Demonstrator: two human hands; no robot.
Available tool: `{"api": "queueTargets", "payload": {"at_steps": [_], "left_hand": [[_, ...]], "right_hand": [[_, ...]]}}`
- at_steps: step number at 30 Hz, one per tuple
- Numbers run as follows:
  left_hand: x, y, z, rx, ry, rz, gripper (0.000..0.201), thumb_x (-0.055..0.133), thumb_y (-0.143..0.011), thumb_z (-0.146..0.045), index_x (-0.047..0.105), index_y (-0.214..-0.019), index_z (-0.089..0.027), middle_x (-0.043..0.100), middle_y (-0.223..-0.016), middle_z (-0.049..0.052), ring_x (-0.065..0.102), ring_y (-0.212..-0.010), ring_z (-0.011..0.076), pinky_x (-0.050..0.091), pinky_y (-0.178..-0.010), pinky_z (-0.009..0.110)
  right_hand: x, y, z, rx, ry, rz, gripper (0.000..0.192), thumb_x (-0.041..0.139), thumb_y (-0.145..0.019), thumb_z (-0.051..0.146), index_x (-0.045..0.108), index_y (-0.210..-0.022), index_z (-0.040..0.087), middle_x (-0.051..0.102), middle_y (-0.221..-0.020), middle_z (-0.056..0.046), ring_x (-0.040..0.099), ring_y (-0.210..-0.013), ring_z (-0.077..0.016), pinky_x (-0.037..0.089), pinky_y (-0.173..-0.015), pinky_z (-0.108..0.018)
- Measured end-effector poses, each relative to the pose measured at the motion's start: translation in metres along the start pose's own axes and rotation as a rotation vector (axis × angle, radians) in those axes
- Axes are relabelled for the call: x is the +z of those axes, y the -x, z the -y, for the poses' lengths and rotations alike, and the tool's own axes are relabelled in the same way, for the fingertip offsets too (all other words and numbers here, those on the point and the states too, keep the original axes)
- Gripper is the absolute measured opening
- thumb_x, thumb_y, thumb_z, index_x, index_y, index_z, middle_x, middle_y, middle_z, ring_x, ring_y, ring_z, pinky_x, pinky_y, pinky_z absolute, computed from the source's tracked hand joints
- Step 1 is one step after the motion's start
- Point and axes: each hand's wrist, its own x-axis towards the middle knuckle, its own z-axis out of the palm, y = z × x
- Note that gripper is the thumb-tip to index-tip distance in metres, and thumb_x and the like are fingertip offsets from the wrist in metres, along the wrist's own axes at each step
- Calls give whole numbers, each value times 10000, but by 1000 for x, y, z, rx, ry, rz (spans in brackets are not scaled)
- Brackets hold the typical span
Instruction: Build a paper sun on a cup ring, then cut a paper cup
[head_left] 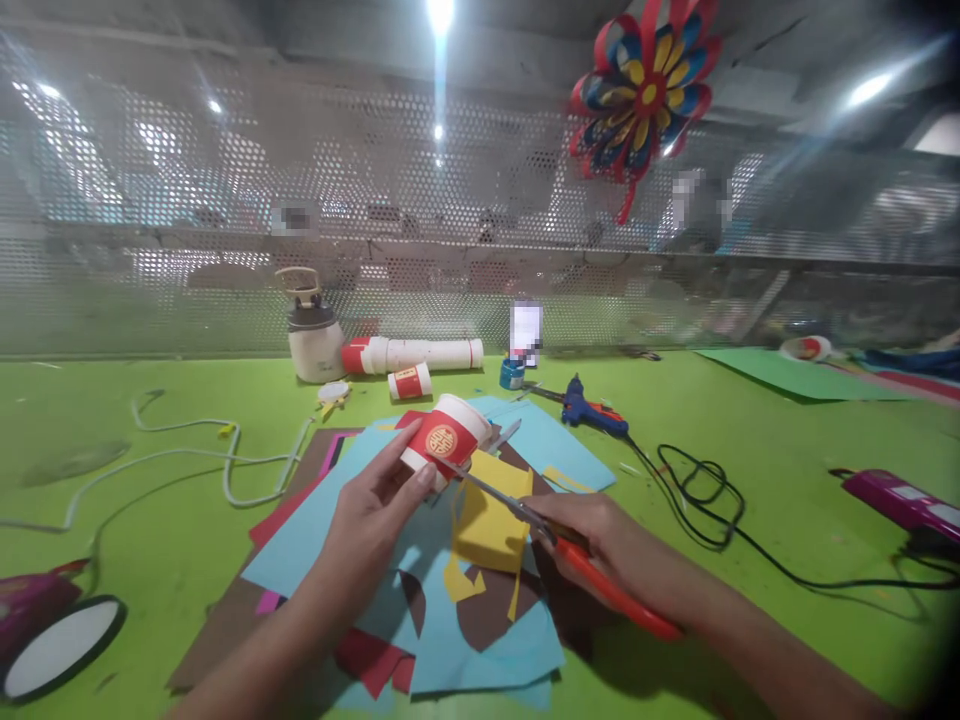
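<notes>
My left hand [379,495] grips a red and white paper cup [451,428] that bears a round gold emblem. The cup is tilted, its rim up and to the right. In my right hand [600,530] is a pair of scissors [559,545] with red handles. Its blades are parted, one reaching along the cup's lower side and the other pointing up behind the cup; whether they touch the cup I cannot tell. Below the cup lies a yellow paper piece [491,515] on a loose pile of blue paper [315,540], brown and red sheets.
Behind the pile are a second paper cup [410,381], a long stack of cups [427,354], a beige flask [315,345] and a blue glue gun [592,408]. Its black cord [705,490] runs right to a purple power strip [907,505]. A white cable [232,465] winds at left.
</notes>
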Motion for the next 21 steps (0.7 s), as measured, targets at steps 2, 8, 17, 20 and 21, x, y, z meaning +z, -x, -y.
{"api": "queueTargets", "payload": {"at_steps": [2,8,17,20,21], "left_hand": [[0,0,0,1,2,1,676,670,-808,-405,448,-1414,-204,650,-1243,122,580,-1148,298,456,-974,442],[0,0,-2,-26,10,5,736,678,-798,-410,406,-1440,-172,636,-1263,149,584,-1141,304,460,-973,451],[0,-1,-5,-7,28,29,690,683,-796,-379,448,-1414,-181,606,-1316,143,576,-1153,300,475,-945,414],[0,-1,-7,-6,19,29,683,686,-792,-386,463,-1399,-167,598,-1322,150,574,-1144,299,476,-931,408],[0,-1,-8,-4,14,29,679,685,-792,-388,467,-1395,-165,602,-1316,150,577,-1139,297,476,-927,406]], "right_hand": [[0,0,1,10,-20,10,307,489,-872,58,646,-1073,229,695,-955,7,611,-808,-144,437,-745,-225],[1,1,2,55,-41,21,248,480,-904,136,657,-1059,215,696,-930,-7,618,-805,-174,448,-732,-254],[-2,-1,14,50,-111,51,224,481,-906,161,668,-1020,205,685,-880,-1,592,-751,-151,437,-671,-225],[-3,-2,17,80,-125,68,208,478,-916,177,668,-998,194,677,-857,1,588,-733,-143,435,-655,-220],[-2,-2,16,80,-127,62,200,481,-916,177,665,-992,193,673,-854,4,586,-735,-141,433,-657,-219]]}}
